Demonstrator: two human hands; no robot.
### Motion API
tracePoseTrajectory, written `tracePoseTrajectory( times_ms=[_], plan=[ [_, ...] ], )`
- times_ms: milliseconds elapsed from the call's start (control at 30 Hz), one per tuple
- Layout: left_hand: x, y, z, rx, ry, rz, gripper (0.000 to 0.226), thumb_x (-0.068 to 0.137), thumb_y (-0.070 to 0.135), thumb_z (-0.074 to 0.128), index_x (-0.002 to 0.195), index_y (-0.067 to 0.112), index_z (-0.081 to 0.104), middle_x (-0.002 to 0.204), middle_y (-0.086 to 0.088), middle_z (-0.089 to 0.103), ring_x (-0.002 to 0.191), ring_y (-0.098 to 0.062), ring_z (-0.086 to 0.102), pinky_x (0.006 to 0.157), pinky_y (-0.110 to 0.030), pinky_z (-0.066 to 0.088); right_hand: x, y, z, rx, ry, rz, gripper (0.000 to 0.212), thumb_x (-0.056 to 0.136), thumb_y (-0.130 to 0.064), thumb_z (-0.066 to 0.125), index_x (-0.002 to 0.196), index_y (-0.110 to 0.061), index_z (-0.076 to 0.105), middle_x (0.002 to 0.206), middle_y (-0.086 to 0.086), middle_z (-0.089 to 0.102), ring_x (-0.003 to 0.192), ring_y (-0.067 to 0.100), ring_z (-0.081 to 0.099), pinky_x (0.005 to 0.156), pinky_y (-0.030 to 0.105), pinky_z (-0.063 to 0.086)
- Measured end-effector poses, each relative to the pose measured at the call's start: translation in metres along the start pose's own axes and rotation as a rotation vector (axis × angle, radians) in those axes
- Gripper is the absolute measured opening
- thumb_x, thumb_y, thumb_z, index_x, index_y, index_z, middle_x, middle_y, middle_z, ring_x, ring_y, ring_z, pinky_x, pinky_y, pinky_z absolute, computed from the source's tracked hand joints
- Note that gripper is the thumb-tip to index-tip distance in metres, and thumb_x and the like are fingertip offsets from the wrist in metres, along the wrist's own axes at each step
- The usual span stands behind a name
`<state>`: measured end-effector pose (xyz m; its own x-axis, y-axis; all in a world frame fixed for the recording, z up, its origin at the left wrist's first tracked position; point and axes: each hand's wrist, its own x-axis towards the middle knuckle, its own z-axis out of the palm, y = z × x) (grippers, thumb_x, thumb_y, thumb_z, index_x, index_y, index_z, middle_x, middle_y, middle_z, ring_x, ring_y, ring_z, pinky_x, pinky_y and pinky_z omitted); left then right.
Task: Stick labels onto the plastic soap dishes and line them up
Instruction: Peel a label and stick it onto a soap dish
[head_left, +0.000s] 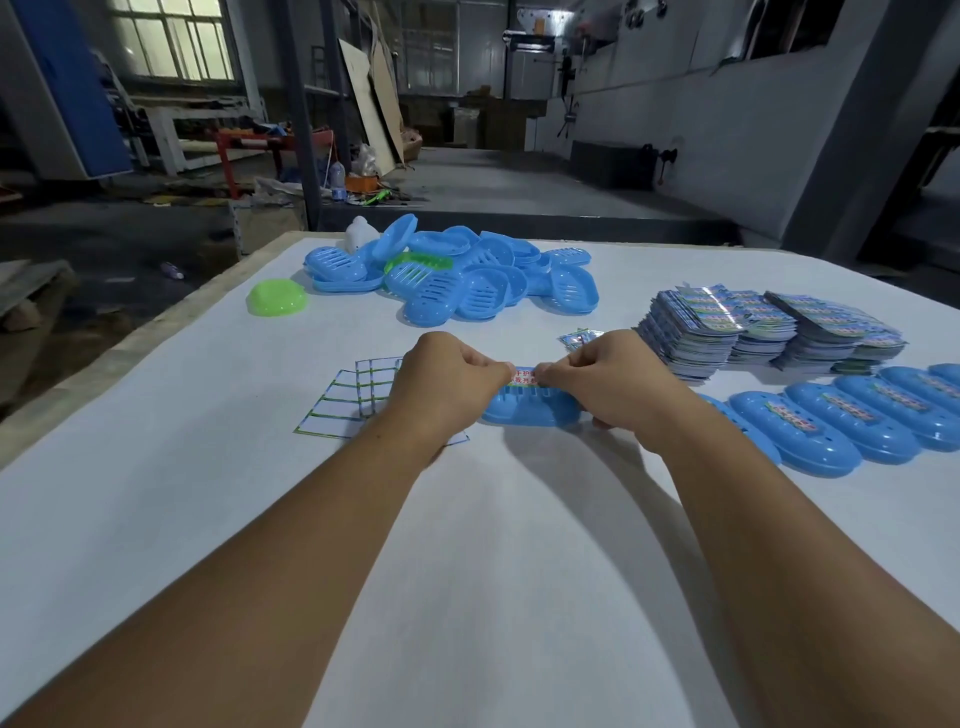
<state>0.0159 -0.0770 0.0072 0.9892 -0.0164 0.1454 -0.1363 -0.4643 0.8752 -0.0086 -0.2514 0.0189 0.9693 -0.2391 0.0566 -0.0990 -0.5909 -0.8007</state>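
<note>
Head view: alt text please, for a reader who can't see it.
Both hands, left hand and right hand, pinch a label over a blue soap dish on a white table. Labelled dishes line the right; unlabelled ones lie piled behind.

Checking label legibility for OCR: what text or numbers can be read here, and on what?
Label pinched by both hands over the blue soap dish: red Chinese characters, partly covered; "手护" and "我共" seem readable, the rest hidden.
Labels on the lined-up dishes: colourful print, too blurred to read.
Stacked label sheets: too small to read.
Backing sheets: blank cells, no text.
</note>
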Motion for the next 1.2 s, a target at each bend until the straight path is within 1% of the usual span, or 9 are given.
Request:
tracePoseTrajectory(
  times_ms=[133,200,467,600,767,933,1033,1100,1200],
  plan=[
    [-0.002,0.002,0.000,0.077,-0.022,0.008,0.021,0.078,0.035,0.076,0.064,0.019,0.076,0.063,0.001,0.071,0.071,-0.022,0.069,0.056,-0.032,0.057,0.002,0.002,0.000,-0.056,0.007,0.009,0.030,0.084,-0.039,0.078,0.077,-0.009,0.077,0.039,-0.008,0.044,0.032,0.011,0.035,0.045,0.023,0.037],
    [-0.002,0.003,0.000,0.100,-0.028,0.006,0.022,0.078,0.035,0.075,0.063,0.019,0.075,0.061,0.000,0.070,0.064,-0.022,0.066,0.042,-0.023,0.046,0.002,0.002,0.001,-0.085,0.013,0.006,0.031,0.084,-0.040,0.078,0.076,-0.011,0.078,0.042,-0.005,0.048,0.031,0.010,0.036,0.047,0.024,0.038],
    [-0.002,0.004,0.000,0.187,-0.028,0.036,0.022,0.079,0.034,0.074,0.063,0.019,0.075,0.062,-0.002,0.070,0.068,-0.024,0.070,0.034,-0.021,0.045,0.003,0.002,0.002,-0.141,0.013,-0.015,0.036,0.084,-0.041,0.077,0.081,-0.006,0.077,0.057,0.005,0.051,0.043,0.015,0.037,0.050,0.028,0.038],
    [-0.003,0.004,0.000,0.213,-0.025,0.060,0.021,0.079,0.032,0.073,0.065,0.018,0.076,0.066,-0.003,0.072,0.069,-0.026,0.070,0.035,-0.025,0.049,0.002,0.002,0.003,-0.158,0.013,-0.027,0.034,0.084,-0.041,0.077,0.077,-0.008,0.078,0.059,0.006,0.055,0.046,0.016,0.038,0.051,0.029,0.038],
    [-0.002,0.002,0.001,0.282,-0.001,0.091,0.022,0.080,0.033,0.072,0.061,0.022,0.072,0.063,0.004,0.070,0.064,-0.019,0.069,0.054,-0.028,0.054,0.000,0.000,0.003,-0.186,0.025,-0.036,0.033,0.083,-0.039,0.079,0.074,-0.007,0.077,0.061,0.007,0.055,0.050,0.017,0.038,0.054,0.029,0.037],
    [-0.001,0.001,0.007,0.403,0.057,0.131,0.024,0.078,0.037,0.070,0.057,0.026,0.063,0.073,0.005,0.071,0.075,-0.019,0.067,0.069,-0.031,0.056,-0.003,-0.004,0.006,-0.266,0.083,-0.040,0.032,0.081,-0.037,0.077,0.072,-0.007,0.077,0.060,0.013,0.060,0.046,0.016,0.040,0.052,0.027,0.039],
    [-0.001,0.001,0.010,0.491,0.089,0.167,0.025,0.078,0.044,0.069,0.060,0.028,0.060,0.075,0.006,0.069,0.076,-0.020,0.066,0.064,-0.029,0.052,-0.005,-0.005,0.010,-0.354,0.129,-0.075,0.034,0.081,-0.040,0.076,0.072,-0.007,0.076,0.073,0.016,0.071,0.056,0.026,0.054,0.053,0.031,0.044],
    [0.000,0.002,0.010,0.536,0.102,0.189,0.020,0.079,0.047,0.067,0.069,0.031,0.060,0.076,0.010,0.066,0.077,-0.019,0.063,0.058,-0.027,0.041,-0.006,-0.006,0.011,-0.407,0.159,-0.095,0.035,0.080,-0.042,0.075,0.071,-0.009,0.075,0.073,0.014,0.072,0.070,0.030,0.064,0.058,0.036,0.052],
    [0.001,0.003,0.009,0.605,0.119,0.222,0.018,0.081,0.049,0.064,0.078,0.032,0.061,0.078,0.011,0.062,0.078,-0.018,0.060,0.057,-0.028,0.035,-0.006,-0.009,0.012,-0.430,0.179,-0.082,0.033,0.079,-0.045,0.076,0.067,-0.014,0.074,0.065,0.005,0.071,0.068,0.025,0.068,0.063,0.037,0.057]
  ],
)
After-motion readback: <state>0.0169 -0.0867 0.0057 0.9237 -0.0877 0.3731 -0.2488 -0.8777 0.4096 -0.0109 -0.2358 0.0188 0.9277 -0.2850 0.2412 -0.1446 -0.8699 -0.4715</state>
